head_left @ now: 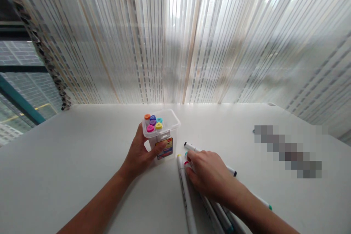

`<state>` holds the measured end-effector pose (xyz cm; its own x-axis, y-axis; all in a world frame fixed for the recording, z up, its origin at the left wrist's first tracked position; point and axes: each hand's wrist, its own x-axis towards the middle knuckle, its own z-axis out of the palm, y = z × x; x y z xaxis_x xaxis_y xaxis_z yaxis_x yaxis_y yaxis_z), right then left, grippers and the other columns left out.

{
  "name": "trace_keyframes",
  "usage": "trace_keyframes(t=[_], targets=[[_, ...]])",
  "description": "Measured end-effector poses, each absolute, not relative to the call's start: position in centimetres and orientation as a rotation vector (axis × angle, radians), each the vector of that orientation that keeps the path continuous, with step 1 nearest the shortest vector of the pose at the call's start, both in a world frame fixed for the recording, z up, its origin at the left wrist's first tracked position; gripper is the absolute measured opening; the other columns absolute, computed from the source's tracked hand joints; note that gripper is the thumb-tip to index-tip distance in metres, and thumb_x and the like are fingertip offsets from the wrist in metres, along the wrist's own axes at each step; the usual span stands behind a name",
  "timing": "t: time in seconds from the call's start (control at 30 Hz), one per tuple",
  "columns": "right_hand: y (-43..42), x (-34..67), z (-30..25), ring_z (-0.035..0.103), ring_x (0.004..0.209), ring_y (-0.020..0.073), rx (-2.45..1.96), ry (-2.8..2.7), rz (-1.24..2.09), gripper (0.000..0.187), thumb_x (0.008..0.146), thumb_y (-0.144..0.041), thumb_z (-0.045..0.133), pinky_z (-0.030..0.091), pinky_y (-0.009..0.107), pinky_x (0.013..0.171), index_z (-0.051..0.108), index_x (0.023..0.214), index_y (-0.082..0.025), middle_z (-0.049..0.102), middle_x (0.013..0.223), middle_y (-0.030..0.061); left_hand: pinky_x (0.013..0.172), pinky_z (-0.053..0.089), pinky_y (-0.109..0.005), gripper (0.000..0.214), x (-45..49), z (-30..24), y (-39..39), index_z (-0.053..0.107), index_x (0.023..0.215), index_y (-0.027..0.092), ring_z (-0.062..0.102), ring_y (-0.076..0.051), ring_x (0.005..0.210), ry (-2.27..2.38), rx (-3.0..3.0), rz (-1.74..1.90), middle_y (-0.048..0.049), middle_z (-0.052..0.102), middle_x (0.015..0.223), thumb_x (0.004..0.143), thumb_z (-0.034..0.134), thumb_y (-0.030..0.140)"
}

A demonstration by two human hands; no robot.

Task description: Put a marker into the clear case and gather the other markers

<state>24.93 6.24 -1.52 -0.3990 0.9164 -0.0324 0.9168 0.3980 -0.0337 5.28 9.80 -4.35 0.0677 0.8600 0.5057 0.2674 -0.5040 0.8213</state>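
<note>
My left hand [137, 159] is wrapped round a clear plastic box [174, 126], thumb across its printed label [165, 149]. Several markers stand upright in the box's left part, with orange, blue, purple, turquoise, yellow and pink [150, 128] tops. To the right of the box, my right hand [208, 172] reaches down to loose white markers, its fingers closed at a marker with a red end [186, 163]. A turquoise end shows beside the fingertips. Just left of this hand lies a marker with a yellow end [186, 197]. The right hand and forearm partly hide several other markers.
Beyond the right hand lies a white marker with dark ends [191, 147]. A green-ended marker [264, 203] shows past the right forearm. A pixelated patch [287, 151] covers something on the right of the white table [82, 153]. A striped sheer curtain [164, 44] hangs behind.
</note>
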Motion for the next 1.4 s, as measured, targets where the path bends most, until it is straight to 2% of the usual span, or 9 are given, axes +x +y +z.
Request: trace_keyframes(t=[0.23, 0.37, 0.63, 0.93, 1.07, 1.2, 1.4], targets=[[7.3, 24.1, -2.0, 0.063, 0.074, 0.0226, 1.873, 2.573, -0.004, 0.019, 0.084, -0.022, 0.040, 0.036, 0.028, 0.057, 0.058, 0.090, -0.017, 0.067, 0.079, 0.0098, 0.087, 0.045, -0.032, 0.047, 5.4, -4.3, 9.8, 0.043, 0.114, 0.019, 0.057, -0.020, 0.098, 1.065, 1.824, 1.471, -0.0068, 0.058, 0.105, 0.075, 0.064, 0.035], [8.2, 24.3, -1.1, 0.063, 0.075, 0.0233, 1.909, 2.556, 0.028, 0.020, 0.083, -0.026, 0.043, 0.036, 0.028, 0.059, 0.059, 0.091, -0.017, 0.067, 0.082, 0.0105, 0.085, 0.047, -0.033, 0.047, 5.4, -4.2, 9.8, 0.042, 0.113, 0.019, 0.058, -0.020, 0.097, 1.063, 1.818, 1.487, -0.0069, 0.058, 0.105, 0.074, 0.064, 0.035], [8.7, 26.2, -1.4, 0.061, 0.073, 0.0188, 2.134, 2.543, -0.079, 0.020, 0.083, -0.027, 0.044, 0.033, 0.027, 0.061, 0.061, 0.091, -0.020, 0.067, 0.081, 0.0055, 0.085, 0.047, -0.032, 0.048, 5.6, -4.0, 9.6, 0.042, 0.114, 0.021, 0.058, -0.019, 0.096, 1.037, 1.781, 1.474, -0.0055, 0.059, 0.105, 0.074, 0.065, 0.033], [8.0, 26.8, -1.3, 0.060, 0.076, 0.0225, 1.937, 2.471, -0.134, 0.022, 0.080, -0.026, 0.045, 0.033, 0.028, 0.060, 0.060, 0.094, -0.018, 0.066, 0.081, 0.0090, 0.084, 0.047, -0.035, 0.047, 5.1, -4.8, 9.7, 0.049, 0.110, 0.016, 0.057, -0.024, 0.099, 1.158, 1.778, 1.422, -0.0095, 0.059, 0.105, 0.071, 0.066, 0.037], [8.0, 26.2, -1.7, 0.061, 0.075, 0.0223, 1.971, 2.462, -0.093, 0.022, 0.080, -0.022, 0.043, 0.032, 0.028, 0.059, 0.057, 0.097, -0.018, 0.066, 0.080, 0.0091, 0.086, 0.046, -0.036, 0.054, 5.3, -4.7, 9.6, 0.044, 0.116, 0.016, 0.055, -0.025, 0.102, 1.140, 1.756, 1.433, -0.0100, 0.057, 0.108, 0.071, 0.067, 0.037], [8.1, 26.0, -1.8, 0.061, 0.073, 0.0216, 2.019, 2.486, -0.061, 0.021, 0.082, -0.021, 0.041, 0.031, 0.028, 0.057, 0.056, 0.096, -0.018, 0.066, 0.079, 0.0083, 0.084, 0.047, -0.036, 0.063, 5.2, -4.8, 9.6, 0.038, 0.124, 0.018, 0.052, -0.026, 0.107, 1.117, 1.732, 1.436, -0.0122, 0.051, 0.120, 0.071, 0.067, 0.036], [7.7, 25.9, -1.5, 0.061, 0.075, 0.0199, 1.896, 2.606, -0.101, 0.023, 0.086, -0.028, 0.039, 0.034, 0.027, 0.061, 0.059, 0.094, -0.020, 0.066, 0.080, 0.0071, 0.082, 0.049, -0.034, 0.060, 5.1, -4.9, 9.7, 0.043, 0.120, 0.017, 0.051, -0.027, 0.111, 1.123, 1.727, 1.423, -0.0125, 0.053, 0.119, 0.070, 0.068, 0.037]])
